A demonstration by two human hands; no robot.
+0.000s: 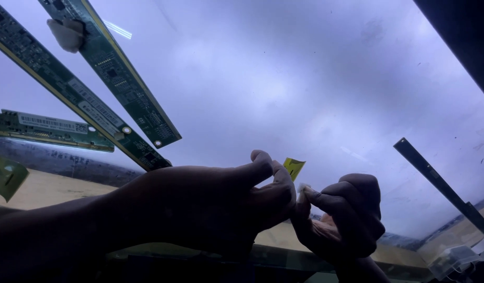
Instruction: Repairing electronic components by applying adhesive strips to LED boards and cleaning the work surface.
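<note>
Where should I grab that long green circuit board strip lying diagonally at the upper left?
Probably pinch the green circuit board strip across its narrow width, fingertips on its two long edges, near the lower end, which points toward the left hand. It lies flat on the lit panel, so come from above.

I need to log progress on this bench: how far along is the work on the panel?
Three green circuit strips already lie on the lit panel. Now the left hand pinches a yellow tab; the right hand holds a white scrap. A dark strip lies untouched.
</note>
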